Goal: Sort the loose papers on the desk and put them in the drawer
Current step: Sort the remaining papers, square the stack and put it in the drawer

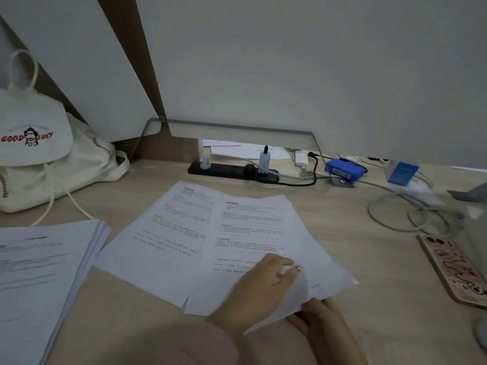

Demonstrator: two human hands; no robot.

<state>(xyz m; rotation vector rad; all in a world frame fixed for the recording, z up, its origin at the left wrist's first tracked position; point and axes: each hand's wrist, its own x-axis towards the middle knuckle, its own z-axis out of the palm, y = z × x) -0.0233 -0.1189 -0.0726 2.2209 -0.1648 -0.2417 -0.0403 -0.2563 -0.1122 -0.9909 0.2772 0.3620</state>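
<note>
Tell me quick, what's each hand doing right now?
Left hand: open, pressing flat on the white printed sheets.
Right hand: under the sheets' lower corner; grip cannot be told.

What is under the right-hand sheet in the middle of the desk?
The right sheet overlaps the left sheet and at least one more page edge beneath. The right hand reaches under its near corner; the left hand rests on top. Fingertips underneath are hidden.
</note>
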